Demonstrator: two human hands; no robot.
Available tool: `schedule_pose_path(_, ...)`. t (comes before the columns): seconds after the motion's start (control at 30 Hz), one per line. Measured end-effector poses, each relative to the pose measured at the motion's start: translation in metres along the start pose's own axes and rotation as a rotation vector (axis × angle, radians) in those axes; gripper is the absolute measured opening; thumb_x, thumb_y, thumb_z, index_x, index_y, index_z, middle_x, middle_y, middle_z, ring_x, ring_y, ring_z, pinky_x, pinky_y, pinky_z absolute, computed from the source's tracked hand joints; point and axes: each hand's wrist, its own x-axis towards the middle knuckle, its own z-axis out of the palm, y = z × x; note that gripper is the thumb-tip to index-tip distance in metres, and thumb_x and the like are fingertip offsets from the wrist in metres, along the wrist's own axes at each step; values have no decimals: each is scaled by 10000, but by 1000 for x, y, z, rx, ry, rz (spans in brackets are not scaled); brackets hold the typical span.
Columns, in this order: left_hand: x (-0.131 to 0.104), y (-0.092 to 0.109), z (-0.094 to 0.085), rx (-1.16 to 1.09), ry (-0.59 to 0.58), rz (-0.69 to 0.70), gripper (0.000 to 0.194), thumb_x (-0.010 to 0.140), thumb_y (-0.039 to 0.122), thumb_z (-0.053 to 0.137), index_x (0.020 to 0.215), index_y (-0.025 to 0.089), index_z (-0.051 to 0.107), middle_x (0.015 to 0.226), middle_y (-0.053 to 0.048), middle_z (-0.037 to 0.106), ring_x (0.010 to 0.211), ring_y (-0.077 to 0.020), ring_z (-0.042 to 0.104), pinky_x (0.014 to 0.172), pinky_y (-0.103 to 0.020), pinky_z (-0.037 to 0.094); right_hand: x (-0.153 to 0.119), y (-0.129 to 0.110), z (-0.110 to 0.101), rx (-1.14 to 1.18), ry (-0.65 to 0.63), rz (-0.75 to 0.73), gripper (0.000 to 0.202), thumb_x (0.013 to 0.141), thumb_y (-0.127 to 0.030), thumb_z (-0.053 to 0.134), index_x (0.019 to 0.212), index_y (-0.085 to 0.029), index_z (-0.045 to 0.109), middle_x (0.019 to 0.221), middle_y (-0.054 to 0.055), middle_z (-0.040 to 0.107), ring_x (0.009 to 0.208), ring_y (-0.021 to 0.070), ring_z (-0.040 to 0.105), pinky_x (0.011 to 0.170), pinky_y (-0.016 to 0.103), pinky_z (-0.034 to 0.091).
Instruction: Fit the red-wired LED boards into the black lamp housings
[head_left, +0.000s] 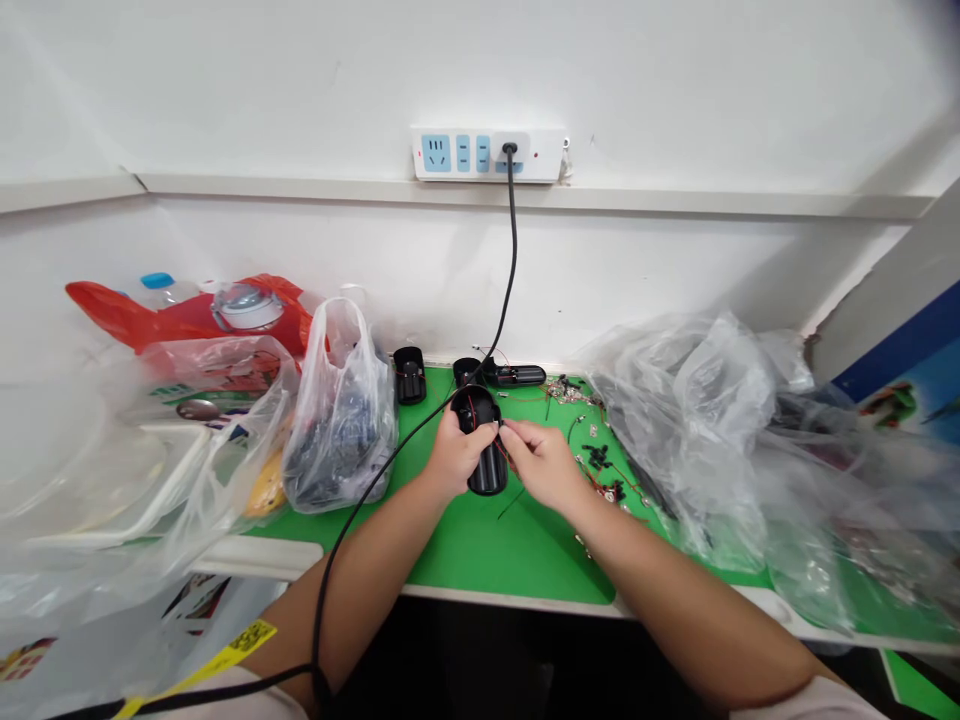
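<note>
The glossy black housing [489,472], a rounded, hollow shell with a scooped upper end, is near the middle of the frame, above the table [450,575]. The left hand [454,460] grips its side, thumb across the front; the right hand [546,468] has its thumb and index fingers pressed together at the edge, and what is between them is too small to tell. A fine red wire [472,408] loops in the opening. A sharp tug could pull it off its joint, and the smooth shell could turn in the grip if pushed off-centre.

The stiff, dark power cord [514,235] droops past the left hand and over that forearm; a sideways arm swing could snag it and jolt the work. Right of centre, thin wires and small parts [611,490] lie in a loose scatter on the smooth green surface, where a sleeve or the crinkled, see-through plastic [720,410] could tangle or sweep them. Beyond, similar curved black shells [410,380] stand near the white wall [375,240].
</note>
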Motion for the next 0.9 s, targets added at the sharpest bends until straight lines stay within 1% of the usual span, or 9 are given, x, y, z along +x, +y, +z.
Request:
schedule_pose_path(0.1,1,0,-1,24,32,53,411,593,178,729,958,193,540,780,24,598,696,-137,579,685,-278,483,-6,4,9,-215,76,-193,275,938,-316,426,902,-188,666,766,57,607,710,179,550,669,302,450)
schedule_pose_path(0.17,0,0,-1,42,36,57,415,597,185,728,971,193,549,786,20,599,700,-141,575,693,-281,482,-9,8,13,-307,91,-249,278,945,-284,400,1014,-180,648,818,86,619,749,204,563,707,327,458)
schedule_pose_path(0.27,-2,-2,0,80,59,62,358,600,183,714,921,187,559,771,19,590,680,-137,557,662,-269,474,-12,12,15,-423,86,-290,300,946,-256,378,1096,-156,618,855,115,626,771,222,577,727,345,471)
schedule_pose_path(0.4,-4,-4,1,125,102,94,345,592,166,694,911,176,563,745,28,570,641,-117,530,636,-250,465,-14,15,16,-561,124,-358,303,951,-241,357,1124,-155,591,838,113,625,759,218,577,728,341,482)
schedule_pose_path(0.5,-5,-4,2,154,118,94,343,584,165,685,905,164,565,723,37,561,617,-106,521,621,-241,462,-14,16,17,-631,150,-425,299,948,-226,350,1105,-120,582,776,105,611,692,209,555,667,335,477)
schedule_pose_path(0.57,-6,-4,2,176,119,89,323,585,167,671,890,160,563,707,45,554,600,-100,514,604,-236,459,-13,18,18,-654,147,-447,290,944,-211,350,1084,-99,579,765,107,607,665,202,546,638,330,472)
schedule_pose_path(0.7,-7,-4,2,204,114,83,308,592,152,647,886,162,558,703,50,551,593,-93,506,596,-230,457,-13,20,19,-691,106,-436,280,940,-195,352,1056,-87,582,760,111,605,647,195,546,623,323,471)
schedule_pose_path(0.8,-7,-1,2,193,105,53,278,599,161,649,856,165,543,684,55,535,587,-90,497,582,-225,452,-14,16,20,-666,110,-440,302,946,-198,339,1061,-71,588,771,125,610,662,203,553,631,333,473)
schedule_pose_path(0.9,-7,6,1,88,55,-18,318,605,213,686,874,171,522,712,46,561,634,-107,539,602,-236,468,-13,6,13,-568,123,-455,306,954,-227,355,1057,-92,609,800,118,612,697,199,559,657,332,473)
